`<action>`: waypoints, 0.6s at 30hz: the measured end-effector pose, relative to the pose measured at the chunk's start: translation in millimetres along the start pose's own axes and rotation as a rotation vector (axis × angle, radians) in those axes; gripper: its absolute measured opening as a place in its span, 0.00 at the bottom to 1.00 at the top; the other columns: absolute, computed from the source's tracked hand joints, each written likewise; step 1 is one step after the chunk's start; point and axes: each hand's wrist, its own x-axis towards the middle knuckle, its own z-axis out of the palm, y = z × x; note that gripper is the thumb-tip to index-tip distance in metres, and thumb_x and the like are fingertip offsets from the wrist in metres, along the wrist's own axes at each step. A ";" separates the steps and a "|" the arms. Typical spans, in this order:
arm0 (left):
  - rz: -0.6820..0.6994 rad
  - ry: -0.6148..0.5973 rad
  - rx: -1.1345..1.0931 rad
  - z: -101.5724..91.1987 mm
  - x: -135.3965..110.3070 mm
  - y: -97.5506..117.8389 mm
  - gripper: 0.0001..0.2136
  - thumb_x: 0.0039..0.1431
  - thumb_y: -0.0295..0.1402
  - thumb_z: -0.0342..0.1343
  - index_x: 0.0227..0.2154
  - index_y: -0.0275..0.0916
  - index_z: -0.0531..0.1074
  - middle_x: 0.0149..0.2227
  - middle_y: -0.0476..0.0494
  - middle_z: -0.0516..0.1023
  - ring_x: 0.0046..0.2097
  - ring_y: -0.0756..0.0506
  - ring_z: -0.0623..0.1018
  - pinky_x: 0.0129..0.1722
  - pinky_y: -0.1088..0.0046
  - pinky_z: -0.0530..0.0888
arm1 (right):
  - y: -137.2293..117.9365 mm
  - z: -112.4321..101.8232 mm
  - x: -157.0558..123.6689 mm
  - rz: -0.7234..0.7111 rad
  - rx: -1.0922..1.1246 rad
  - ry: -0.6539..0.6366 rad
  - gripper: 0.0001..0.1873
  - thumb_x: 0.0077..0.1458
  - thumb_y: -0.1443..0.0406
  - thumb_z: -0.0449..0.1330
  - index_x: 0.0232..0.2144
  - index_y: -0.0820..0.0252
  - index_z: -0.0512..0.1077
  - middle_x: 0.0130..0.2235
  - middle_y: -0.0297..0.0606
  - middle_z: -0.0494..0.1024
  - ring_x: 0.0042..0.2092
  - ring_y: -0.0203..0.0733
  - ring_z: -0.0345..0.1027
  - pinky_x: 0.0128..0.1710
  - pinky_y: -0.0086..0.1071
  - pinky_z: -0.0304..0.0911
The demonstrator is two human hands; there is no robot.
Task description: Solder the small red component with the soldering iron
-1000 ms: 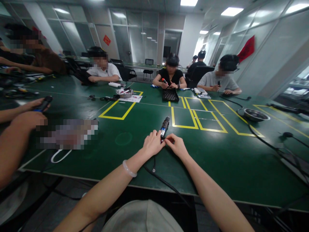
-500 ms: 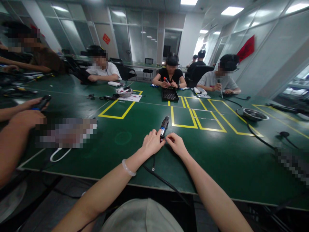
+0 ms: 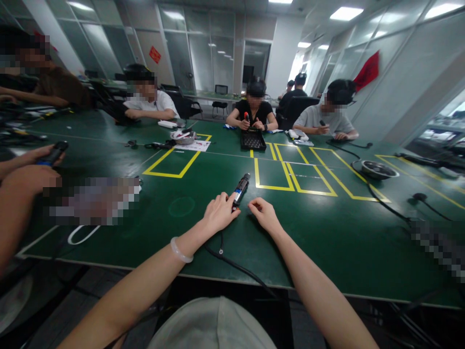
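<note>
My left hand grips the rear end of a slim black corded tool. The tool has a narrow metallic nose and a blue-and-silver band round its middle; its nose points away from me, above the green table. My left fingers hide its back end. A pale bangle circles my left wrist. To the right of the tool, my right hand is apart from it, thumb and fingertips pinched together. Whether anything is between those fingertips is too small to tell. A black cable runs below my left hand toward the table's near edge.
The green table bears yellow tape outlines. A black tray and metal bowl stand farther back, another metal bowl at right. A blurred-out item lies left, beside a co-worker's hands. Several people sit around.
My left hand and the tool have shifted slightly left, and the gap to my right hand is wider. My right hand has drawn away from the tool's rear end, still pinched. The view has turned slightly.
</note>
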 end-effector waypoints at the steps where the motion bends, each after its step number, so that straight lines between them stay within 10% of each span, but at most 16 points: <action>1: 0.004 -0.002 0.008 -1.2 -1.1 -3.9 0.27 0.61 0.48 0.48 0.61 0.45 0.57 0.47 0.37 0.67 0.47 0.38 0.72 0.43 0.63 0.70 | 0.6 0.0 -0.1 0.000 0.001 0.000 0.10 0.57 0.61 0.54 0.30 0.60 0.72 0.31 0.36 0.74 0.31 0.38 0.65 0.33 0.30 0.60; 18: -0.267 -0.140 0.050 -14.7 -13.7 -153.9 0.32 0.60 0.54 0.40 0.64 0.47 0.53 0.53 0.33 0.64 0.51 0.33 0.70 0.45 0.58 0.70 | 6.5 -0.7 -1.4 -0.014 0.003 -0.009 0.09 0.57 0.62 0.55 0.31 0.60 0.73 0.31 0.36 0.74 0.32 0.38 0.67 0.34 0.30 0.61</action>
